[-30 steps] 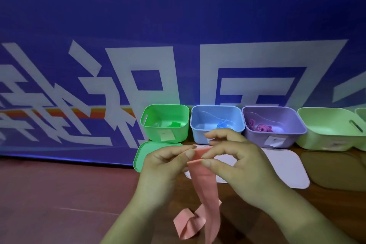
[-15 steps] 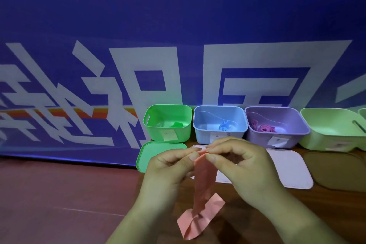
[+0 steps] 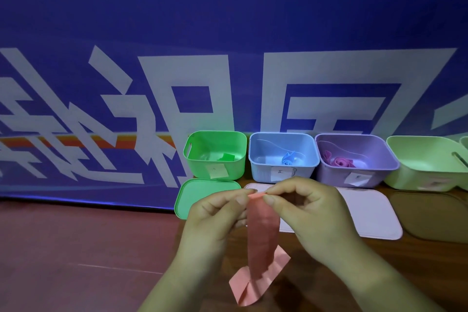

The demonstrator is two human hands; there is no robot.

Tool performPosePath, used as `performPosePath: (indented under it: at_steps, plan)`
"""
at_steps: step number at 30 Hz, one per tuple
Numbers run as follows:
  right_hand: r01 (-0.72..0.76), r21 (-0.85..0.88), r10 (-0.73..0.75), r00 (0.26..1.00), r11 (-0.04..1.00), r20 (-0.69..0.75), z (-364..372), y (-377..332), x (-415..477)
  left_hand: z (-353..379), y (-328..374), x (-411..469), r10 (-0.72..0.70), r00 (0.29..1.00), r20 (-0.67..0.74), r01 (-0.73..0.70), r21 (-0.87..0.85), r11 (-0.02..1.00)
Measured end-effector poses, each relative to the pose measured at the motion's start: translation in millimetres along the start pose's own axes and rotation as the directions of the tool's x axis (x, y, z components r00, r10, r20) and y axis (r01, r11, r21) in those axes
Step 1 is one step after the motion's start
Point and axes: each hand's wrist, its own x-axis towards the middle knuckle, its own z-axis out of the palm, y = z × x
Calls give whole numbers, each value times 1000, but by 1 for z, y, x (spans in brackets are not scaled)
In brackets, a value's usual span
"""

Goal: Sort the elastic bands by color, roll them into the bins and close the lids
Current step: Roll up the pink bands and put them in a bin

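A salmon-pink elastic band point(image 3: 262, 243) hangs in front of me, its lower loop folded on the table. My left hand point(image 3: 215, 218) and my right hand point(image 3: 309, 210) both pinch its top edge between thumb and fingers. Behind them stand open bins in a row: a green bin point(image 3: 215, 154) with a green band inside, a blue bin point(image 3: 282, 157) with a rolled blue band point(image 3: 288, 158), a purple bin point(image 3: 354, 159) with rolled pink bands point(image 3: 338, 161), and a light green bin point(image 3: 428, 162).
A green lid point(image 3: 200, 196) lies flat before the green bin. A pale pink lid point(image 3: 367, 213) lies in front of the blue and purple bins. A dark lid point(image 3: 430, 215) lies at the right. A blue banner wall stands behind the bins.
Both hands have drawn closer together at the band's top edge, and the hanging band has shifted slightly, its lower loop folding more on the table.
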Motion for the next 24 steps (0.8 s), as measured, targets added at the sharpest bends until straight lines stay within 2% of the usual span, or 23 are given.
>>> performPosePath:
  at_steps: [5,9,12,15,19,24]
  plan:
    - [-95,50,93,995,994,42,11,10,5,-11,-11,6,56,998,-38,-53,81,995]
    - [-159,71,150,983,985,108,18,22,10,-26,-22,17,38,997,-63,-29,137,990]
    - [-285,99,271,953,953,133,19,47,13,-41,-36,26,-14,998,-66,27,204,979]
    - [-384,-84,391,916,920,94,16,99,16,-56,-54,36,-90,989,-118,119,271,955]
    - [-485,-368,540,840,793,58,12,187,6,-71,-80,50,-173,965,-195,232,344,910]
    - [-539,-521,661,747,662,66,20,252,-8,-82,-103,66,-244,945,-220,312,368,876]
